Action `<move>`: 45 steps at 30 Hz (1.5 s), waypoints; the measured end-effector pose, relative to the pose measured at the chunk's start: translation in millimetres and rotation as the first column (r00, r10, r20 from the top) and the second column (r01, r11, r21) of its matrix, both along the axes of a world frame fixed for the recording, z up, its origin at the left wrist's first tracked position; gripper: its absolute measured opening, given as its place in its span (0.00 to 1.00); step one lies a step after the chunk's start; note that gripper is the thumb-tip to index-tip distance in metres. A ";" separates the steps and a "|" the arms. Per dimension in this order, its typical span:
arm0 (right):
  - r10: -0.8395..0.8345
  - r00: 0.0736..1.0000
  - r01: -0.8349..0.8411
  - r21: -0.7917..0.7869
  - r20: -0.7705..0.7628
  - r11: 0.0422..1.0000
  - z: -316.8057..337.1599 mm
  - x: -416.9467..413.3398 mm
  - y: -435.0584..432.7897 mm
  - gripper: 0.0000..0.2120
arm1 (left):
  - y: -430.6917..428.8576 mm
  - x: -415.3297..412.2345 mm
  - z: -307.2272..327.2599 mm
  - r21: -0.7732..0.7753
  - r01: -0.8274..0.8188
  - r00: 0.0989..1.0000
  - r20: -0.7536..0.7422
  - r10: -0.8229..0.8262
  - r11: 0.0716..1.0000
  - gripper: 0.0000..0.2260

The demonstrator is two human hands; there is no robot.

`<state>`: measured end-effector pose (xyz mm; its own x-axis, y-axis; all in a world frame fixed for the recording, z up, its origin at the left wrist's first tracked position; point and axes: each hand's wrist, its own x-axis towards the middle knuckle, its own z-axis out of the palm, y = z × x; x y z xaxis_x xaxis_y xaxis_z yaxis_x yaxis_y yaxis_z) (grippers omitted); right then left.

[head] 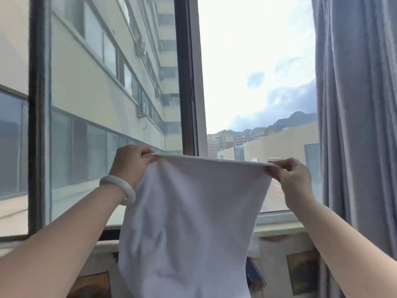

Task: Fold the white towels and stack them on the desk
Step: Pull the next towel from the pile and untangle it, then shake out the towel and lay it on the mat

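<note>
A white towel (189, 222) hangs in the air in front of the window, its top edge stretched nearly level. My left hand (131, 162) pinches the top left corner; a white bangle sits on that wrist. My right hand (294, 177) pinches the top right corner. The towel drops straight down past the bottom of the view, so its lower end is hidden. The desk is not in view.
A large window (187, 82) with a dark frame fills the view ahead. A grey curtain (354, 104) hangs at the right. Below the sill (277, 220), a wall strip carries small pictures (303, 272).
</note>
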<state>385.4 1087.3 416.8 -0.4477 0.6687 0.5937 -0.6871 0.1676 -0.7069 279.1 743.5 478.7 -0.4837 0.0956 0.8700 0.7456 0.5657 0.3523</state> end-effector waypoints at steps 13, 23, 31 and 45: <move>0.008 0.763 -0.028 0.021 0.646 0.999 -329.4 178.4 -51.5 0.08 | -94.5 147.8 -379.0 -0.397 0.326 0.869 0.482 -0.107 0.858 0.12; -0.287 0.324 -0.162 0.351 0.902 0.922 -517.4 312.7 -87.5 0.15 | -133.7 267.5 -588.6 -0.638 0.451 0.802 0.597 0.031 0.624 0.26; -0.751 0.319 -0.622 0.725 0.579 0.295 -576.1 405.3 -85.0 0.26 | -117.6 351.4 -610.8 -0.838 0.459 0.875 0.484 0.011 0.296 0.20; -0.510 0.335 -0.593 0.598 0.792 0.539 -608.0 262.3 -259.4 0.26 | -120.1 372.9 -659.0 -0.651 0.507 0.757 0.650 0.069 0.565 0.23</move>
